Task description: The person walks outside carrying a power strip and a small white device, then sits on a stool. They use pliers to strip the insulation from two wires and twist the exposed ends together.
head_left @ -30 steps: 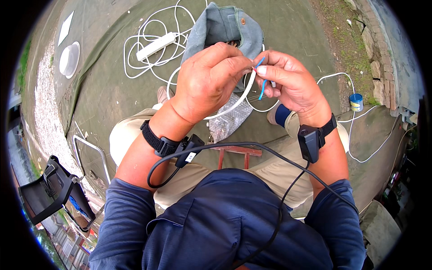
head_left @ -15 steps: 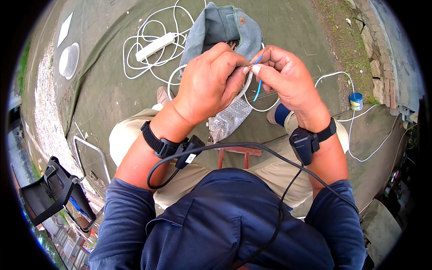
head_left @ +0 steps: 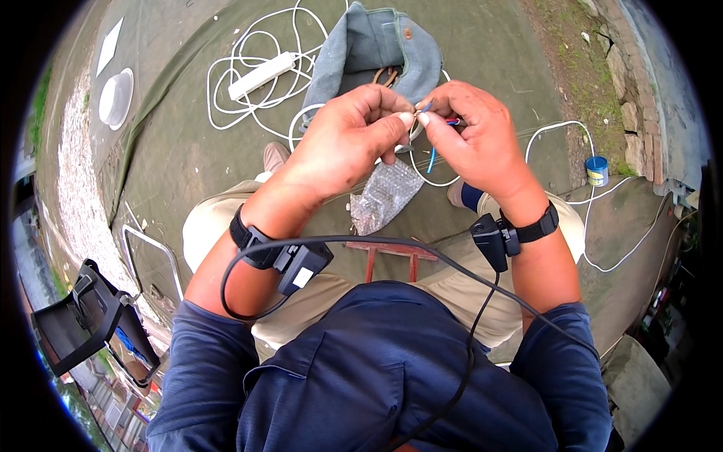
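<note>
My left hand and my right hand meet in front of me, their fingertips nearly touching. Between thumb and finger of each I pinch the stripped end of a wire. A blue wire hangs down under my right fingers. Something small and red shows in my right hand, too covered to name. White cable runs down from the pinched spot and loops below my hands. Just beyond them lies an open grey-blue cloth bag, with brown-orange handles showing inside.
A white power strip lies among coiled white cord at the far left. Bubble wrap and a red wooden stool are between my legs. A blue can with cord around it stands right. A black chair is left.
My left hand has turned, its fingers spreading lower and its wrist rolling. My right fingers have curled further in, and the red thing now shows there. The pinched spot has barely shifted.
</note>
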`<state>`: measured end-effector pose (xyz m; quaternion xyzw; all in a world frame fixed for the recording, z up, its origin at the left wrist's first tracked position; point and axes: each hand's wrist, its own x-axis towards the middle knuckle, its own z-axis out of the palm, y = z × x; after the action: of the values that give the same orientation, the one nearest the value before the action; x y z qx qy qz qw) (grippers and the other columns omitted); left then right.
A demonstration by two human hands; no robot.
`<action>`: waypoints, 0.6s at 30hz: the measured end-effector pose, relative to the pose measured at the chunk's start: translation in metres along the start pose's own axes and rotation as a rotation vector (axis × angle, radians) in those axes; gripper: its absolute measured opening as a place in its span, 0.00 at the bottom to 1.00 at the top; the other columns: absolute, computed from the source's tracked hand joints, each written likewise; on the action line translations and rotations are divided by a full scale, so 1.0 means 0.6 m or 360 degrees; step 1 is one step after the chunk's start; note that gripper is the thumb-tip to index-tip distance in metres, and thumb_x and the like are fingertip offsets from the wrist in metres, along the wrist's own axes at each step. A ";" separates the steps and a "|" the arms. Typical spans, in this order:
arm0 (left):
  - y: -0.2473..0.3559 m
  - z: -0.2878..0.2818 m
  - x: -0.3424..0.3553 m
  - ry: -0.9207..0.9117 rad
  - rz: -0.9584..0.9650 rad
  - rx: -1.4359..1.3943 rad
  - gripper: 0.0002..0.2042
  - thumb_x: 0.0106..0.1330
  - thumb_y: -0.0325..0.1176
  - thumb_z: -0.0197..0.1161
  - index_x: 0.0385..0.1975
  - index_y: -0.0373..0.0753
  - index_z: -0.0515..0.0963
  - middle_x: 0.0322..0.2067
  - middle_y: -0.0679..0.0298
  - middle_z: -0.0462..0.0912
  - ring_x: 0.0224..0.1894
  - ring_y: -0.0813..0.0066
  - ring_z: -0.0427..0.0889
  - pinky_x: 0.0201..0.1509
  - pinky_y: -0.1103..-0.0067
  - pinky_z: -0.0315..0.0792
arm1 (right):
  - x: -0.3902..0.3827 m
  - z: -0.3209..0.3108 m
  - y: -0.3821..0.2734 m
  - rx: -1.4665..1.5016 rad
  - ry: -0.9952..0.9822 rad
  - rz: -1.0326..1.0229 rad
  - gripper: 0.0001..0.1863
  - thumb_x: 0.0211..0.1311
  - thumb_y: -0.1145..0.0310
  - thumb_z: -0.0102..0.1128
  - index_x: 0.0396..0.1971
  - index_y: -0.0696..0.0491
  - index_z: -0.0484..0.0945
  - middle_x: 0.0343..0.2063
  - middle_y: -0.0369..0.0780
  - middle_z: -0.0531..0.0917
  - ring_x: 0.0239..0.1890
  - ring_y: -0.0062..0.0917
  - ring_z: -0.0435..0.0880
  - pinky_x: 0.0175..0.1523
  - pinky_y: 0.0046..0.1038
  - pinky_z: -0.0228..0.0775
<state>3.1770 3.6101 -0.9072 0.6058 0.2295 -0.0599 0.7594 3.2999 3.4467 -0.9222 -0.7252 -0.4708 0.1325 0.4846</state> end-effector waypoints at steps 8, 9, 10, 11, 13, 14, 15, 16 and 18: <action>-0.018 -0.019 0.011 0.0309 0.1503 0.1511 0.13 0.56 0.19 0.67 0.40 0.40 0.80 0.35 0.61 0.81 0.31 0.63 0.83 0.30 0.73 0.76 | 0.001 -0.001 0.002 0.0612 -0.0102 0.0483 0.05 0.63 0.73 0.62 0.30 0.58 0.77 0.24 0.31 0.76 0.27 0.11 0.70 0.30 0.21 0.63; -0.018 -0.019 0.012 0.0313 0.1550 0.1525 0.13 0.56 0.19 0.67 0.40 0.40 0.80 0.35 0.61 0.82 0.31 0.63 0.84 0.29 0.73 0.76 | 0.001 -0.001 0.002 0.0662 -0.0112 0.0504 0.05 0.63 0.73 0.62 0.30 0.58 0.77 0.24 0.30 0.75 0.27 0.10 0.68 0.30 0.20 0.61; -0.019 -0.020 0.013 0.0307 0.1575 0.1547 0.13 0.56 0.19 0.67 0.40 0.41 0.80 0.35 0.62 0.82 0.31 0.63 0.84 0.29 0.73 0.76 | 0.001 -0.001 0.002 0.0714 -0.0124 0.0521 0.05 0.64 0.73 0.61 0.30 0.57 0.77 0.24 0.29 0.74 0.27 0.09 0.67 0.29 0.19 0.60; -0.021 -0.020 0.014 0.0301 0.1600 0.1569 0.13 0.56 0.20 0.67 0.40 0.41 0.80 0.35 0.62 0.82 0.31 0.63 0.83 0.29 0.73 0.76 | 0.001 -0.001 0.003 0.0778 -0.0145 0.0567 0.04 0.64 0.73 0.62 0.30 0.57 0.77 0.24 0.28 0.74 0.27 0.08 0.67 0.29 0.18 0.59; -0.020 -0.021 0.016 0.0308 0.1635 0.1609 0.12 0.57 0.20 0.67 0.40 0.42 0.80 0.35 0.63 0.82 0.30 0.63 0.83 0.28 0.73 0.76 | 0.000 -0.003 0.008 0.0903 -0.0186 0.0662 0.04 0.65 0.73 0.62 0.31 0.56 0.77 0.25 0.27 0.74 0.26 0.07 0.66 0.29 0.17 0.57; -0.018 -0.023 0.016 0.0322 0.1645 0.1626 0.12 0.57 0.20 0.67 0.40 0.42 0.80 0.35 0.63 0.82 0.30 0.63 0.83 0.28 0.73 0.76 | 0.000 -0.004 0.009 0.0962 -0.0190 0.0659 0.04 0.65 0.73 0.62 0.32 0.55 0.77 0.25 0.27 0.74 0.26 0.07 0.66 0.29 0.16 0.57; -0.017 -0.023 0.017 0.0336 0.1656 0.1643 0.13 0.57 0.20 0.67 0.40 0.42 0.80 0.35 0.63 0.82 0.30 0.64 0.83 0.28 0.73 0.76 | 0.000 -0.004 0.011 0.1022 -0.0193 0.0657 0.04 0.65 0.72 0.62 0.33 0.55 0.77 0.25 0.27 0.74 0.26 0.07 0.66 0.29 0.16 0.57; -0.017 -0.022 0.017 0.0337 0.1655 0.1635 0.12 0.56 0.20 0.67 0.39 0.43 0.80 0.35 0.64 0.82 0.30 0.64 0.83 0.28 0.73 0.76 | 0.000 -0.004 0.011 0.1083 -0.0198 0.0652 0.04 0.65 0.72 0.62 0.33 0.55 0.77 0.25 0.27 0.74 0.26 0.06 0.66 0.29 0.16 0.57; -0.017 -0.020 0.018 0.0339 0.1655 0.1617 0.12 0.56 0.21 0.68 0.39 0.43 0.81 0.34 0.64 0.82 0.30 0.64 0.83 0.28 0.73 0.76 | 0.001 -0.008 0.006 0.1106 -0.0240 0.0710 0.04 0.66 0.72 0.62 0.34 0.56 0.77 0.25 0.27 0.74 0.26 0.07 0.67 0.29 0.15 0.58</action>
<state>3.1792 3.6208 -0.9228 0.9163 -0.0711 0.2684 0.2887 3.3054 3.4441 -0.9223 -0.5911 -0.2638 0.4378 0.6240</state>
